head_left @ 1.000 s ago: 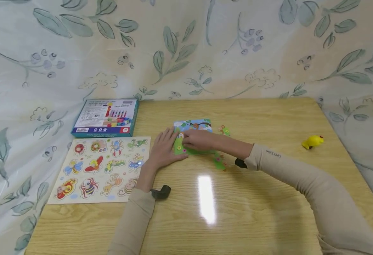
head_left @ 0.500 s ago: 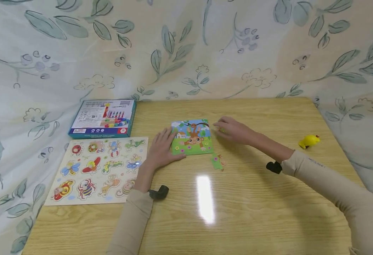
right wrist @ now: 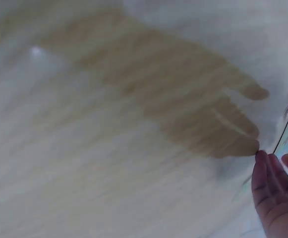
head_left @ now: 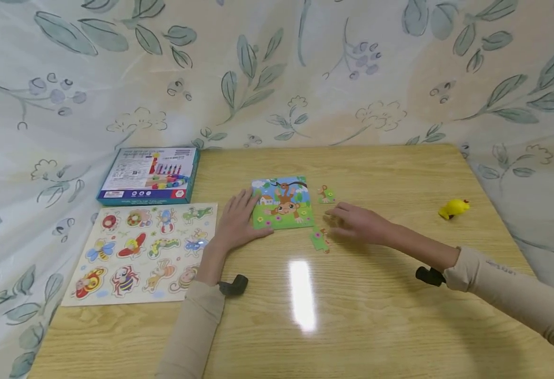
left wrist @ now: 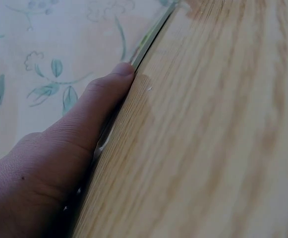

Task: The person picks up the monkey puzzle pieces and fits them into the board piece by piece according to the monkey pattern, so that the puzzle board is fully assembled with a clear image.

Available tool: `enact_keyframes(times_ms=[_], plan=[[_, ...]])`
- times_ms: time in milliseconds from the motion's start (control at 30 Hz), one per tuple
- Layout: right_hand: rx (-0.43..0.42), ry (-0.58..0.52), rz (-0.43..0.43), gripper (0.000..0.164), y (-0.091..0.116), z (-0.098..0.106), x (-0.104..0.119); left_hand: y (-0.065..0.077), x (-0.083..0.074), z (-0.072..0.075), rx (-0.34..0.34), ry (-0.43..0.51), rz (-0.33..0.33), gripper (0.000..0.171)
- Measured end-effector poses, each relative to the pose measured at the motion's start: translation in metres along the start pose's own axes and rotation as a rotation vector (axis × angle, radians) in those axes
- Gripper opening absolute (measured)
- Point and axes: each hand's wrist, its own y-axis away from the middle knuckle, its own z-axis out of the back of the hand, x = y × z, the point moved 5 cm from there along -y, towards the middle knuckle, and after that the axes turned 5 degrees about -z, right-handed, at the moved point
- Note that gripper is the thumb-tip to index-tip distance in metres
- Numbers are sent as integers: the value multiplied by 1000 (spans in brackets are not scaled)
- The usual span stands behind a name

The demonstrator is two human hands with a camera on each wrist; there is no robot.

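A square picture puzzle of a monkey hanging from a branch (head_left: 277, 220) lies flat on the wooden table. My left hand (head_left: 239, 221) rests at its left side, fingertips and thumb along the edge; in the left wrist view the thumb (left wrist: 99, 99) lies by the thin board's rim. My right hand (head_left: 362, 225) hovers right of the puzzle, fingers loosely bent, nothing seen between them in the right wrist view (right wrist: 277, 193). Its fingertips are close to a small green loose puzzle piece (head_left: 319, 240). Another loose piece (head_left: 326, 195) lies farther back, off the puzzle's right edge.
At the left lies a board of insect and animal cut-outs (head_left: 134, 247), with a blue-edged toy box (head_left: 149, 176) behind it. A yellow toy chick (head_left: 454, 208) stands far right. Patterned cloth (head_left: 277, 73) rises behind the table (head_left: 376, 310).
My right hand has lifted off the puzzle, gone to the farther loose piece, then come back toward the nearer one. Both loose pieces show again. The left hand has stayed at the puzzle's edge.
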Motion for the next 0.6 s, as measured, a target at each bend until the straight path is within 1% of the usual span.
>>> enact_keyframes(times_ms=[100, 167, 233, 333, 433, 500, 600], plan=[[-13, 25, 11, 38, 3, -2, 13, -2, -1, 1, -3, 8, 0, 106], [-22, 44, 12, 33, 3, -7, 22, 1, 0, 1, -5, 7, 2, 106], [-33, 76, 16, 31, 2, -9, 29, 3, 0, 1, -12, 7, 1, 106], [-52, 120, 2, 34, 2, -11, 35, 4, 0, 1, -24, 9, -6, 106], [-70, 141, -22, 38, 0, -14, 36, 2, 0, 2, -39, 14, -8, 105], [-64, 143, -38, 39, -2, -16, 35, 1, 0, 2, -46, 11, -12, 104], [-44, 158, -44, 43, -4, -21, 36, 1, -1, 0, -39, 6, -10, 104]])
